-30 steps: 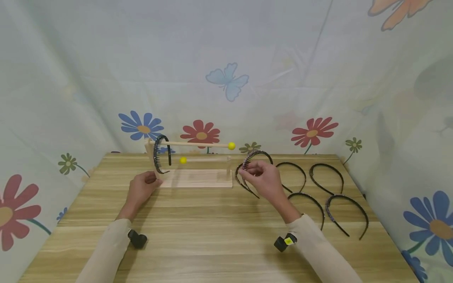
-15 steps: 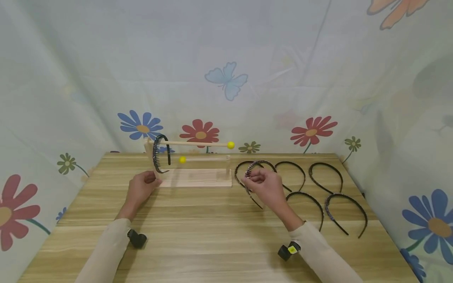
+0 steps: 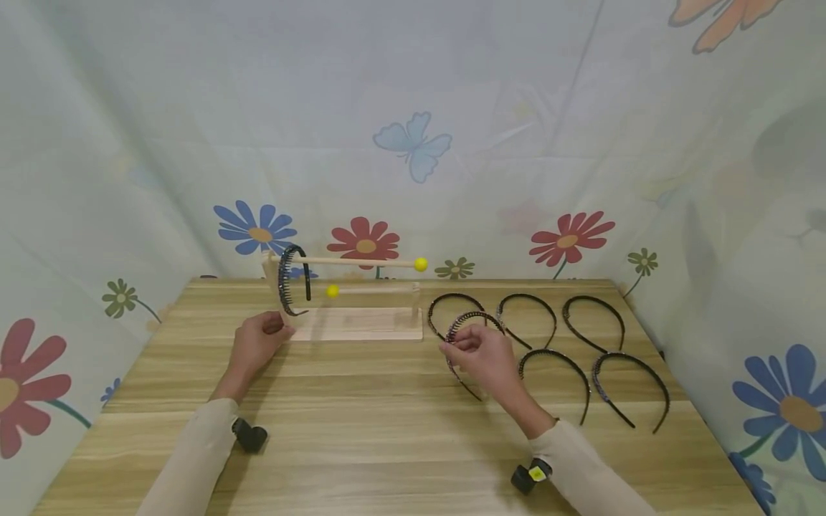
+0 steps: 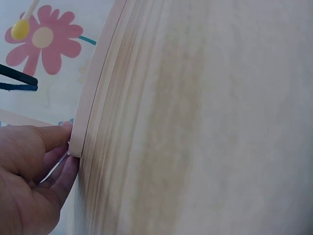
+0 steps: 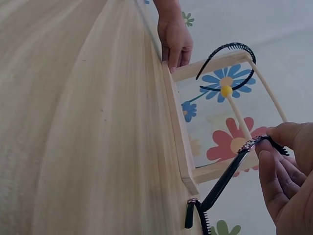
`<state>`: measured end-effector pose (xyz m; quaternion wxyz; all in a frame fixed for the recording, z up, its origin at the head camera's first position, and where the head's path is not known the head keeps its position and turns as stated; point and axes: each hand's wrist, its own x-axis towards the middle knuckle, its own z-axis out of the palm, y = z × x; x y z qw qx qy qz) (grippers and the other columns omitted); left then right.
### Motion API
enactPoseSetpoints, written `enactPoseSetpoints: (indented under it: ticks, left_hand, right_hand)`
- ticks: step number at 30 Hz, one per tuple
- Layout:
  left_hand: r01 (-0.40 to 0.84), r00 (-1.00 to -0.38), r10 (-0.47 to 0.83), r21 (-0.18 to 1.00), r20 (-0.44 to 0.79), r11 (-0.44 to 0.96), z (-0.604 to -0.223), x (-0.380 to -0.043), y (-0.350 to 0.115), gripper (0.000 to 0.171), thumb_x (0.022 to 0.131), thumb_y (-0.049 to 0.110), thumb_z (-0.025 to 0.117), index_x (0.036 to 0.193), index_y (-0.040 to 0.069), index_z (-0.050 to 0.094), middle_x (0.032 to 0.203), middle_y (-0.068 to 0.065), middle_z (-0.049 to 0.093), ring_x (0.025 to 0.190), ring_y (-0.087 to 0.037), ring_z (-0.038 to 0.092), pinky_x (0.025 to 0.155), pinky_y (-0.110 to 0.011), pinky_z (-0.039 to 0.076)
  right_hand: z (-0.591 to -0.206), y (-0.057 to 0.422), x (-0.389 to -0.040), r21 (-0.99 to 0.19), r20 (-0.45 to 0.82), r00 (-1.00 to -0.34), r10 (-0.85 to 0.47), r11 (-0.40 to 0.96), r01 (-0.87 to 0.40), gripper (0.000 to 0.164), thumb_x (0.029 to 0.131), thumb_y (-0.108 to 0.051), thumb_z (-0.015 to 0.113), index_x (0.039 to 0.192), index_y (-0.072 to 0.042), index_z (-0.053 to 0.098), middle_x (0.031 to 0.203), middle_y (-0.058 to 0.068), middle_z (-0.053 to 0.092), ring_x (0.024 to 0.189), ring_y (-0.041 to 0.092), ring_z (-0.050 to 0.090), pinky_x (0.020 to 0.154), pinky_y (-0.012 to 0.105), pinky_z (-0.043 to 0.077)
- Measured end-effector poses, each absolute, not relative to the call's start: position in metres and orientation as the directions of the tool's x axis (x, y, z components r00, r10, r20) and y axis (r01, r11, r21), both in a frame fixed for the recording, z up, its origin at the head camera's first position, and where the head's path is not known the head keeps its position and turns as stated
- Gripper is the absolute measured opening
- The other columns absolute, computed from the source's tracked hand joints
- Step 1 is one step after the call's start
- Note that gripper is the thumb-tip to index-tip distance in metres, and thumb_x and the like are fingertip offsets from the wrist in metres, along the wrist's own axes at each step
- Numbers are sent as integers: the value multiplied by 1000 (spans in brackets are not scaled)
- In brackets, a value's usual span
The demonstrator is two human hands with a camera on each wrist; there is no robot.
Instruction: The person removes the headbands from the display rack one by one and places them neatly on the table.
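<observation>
My right hand [image 3: 487, 356] pinches a dark toothed headband [image 3: 461, 374] between thumb and fingers, over the table right of the wooden rack [image 3: 387, 334]. In the right wrist view, this headband [image 5: 224, 182] has a speckled, glittery stretch by the fingertips. My left hand [image 3: 257, 345] grips the left end of the rack's base, and the left wrist view has thumb and fingers on the base's end [image 4: 80, 132]. Another toothed headband [image 3: 284, 283] hangs on the rack's upper rod [image 3: 361, 262], close to the left post.
Several dark headbands lie on the right side of the table, one [image 3: 454, 295] just behind the held one and another [image 3: 653, 367] near the right edge. A yellow ball [image 3: 421, 264] caps the upper rod; a second yellow ball [image 3: 332, 291] caps the lower rod. Behind hangs a flowered cloth [image 3: 413, 86].
My right hand has come down and nearer to me with the headband, uncovering more of the headband behind it. The left hand keeps its place on the rack.
</observation>
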<state>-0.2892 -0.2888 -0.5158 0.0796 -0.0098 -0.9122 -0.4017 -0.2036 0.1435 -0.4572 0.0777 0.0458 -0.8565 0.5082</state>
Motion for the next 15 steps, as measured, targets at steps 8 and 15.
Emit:
enactPoseSetpoints:
  ticks: [8,15]
  left_hand:
    - [92,-986,-41,728,163,679,-516,-290,-290,45,99,22,70,133,-6,62,124,-26,69,114,-40,68,96,-53,55]
    - [72,-989,-49,731,143,678,-515,-289,-288,45,99,22,69,134,-6,62,125,-26,69,115,-40,68,97,-53,55]
  right_hand:
    - [-465,143,-197,-847,170,-985,7,513,-142,20,83,-22,87,87,-10,72,75,-4,73,67,9,69,60,25,56]
    - [-472,146,-193,-835,150,-989,13,537,-120,21,81,-24,88,82,-11,72,73,-4,72,66,10,67,59,26,55]
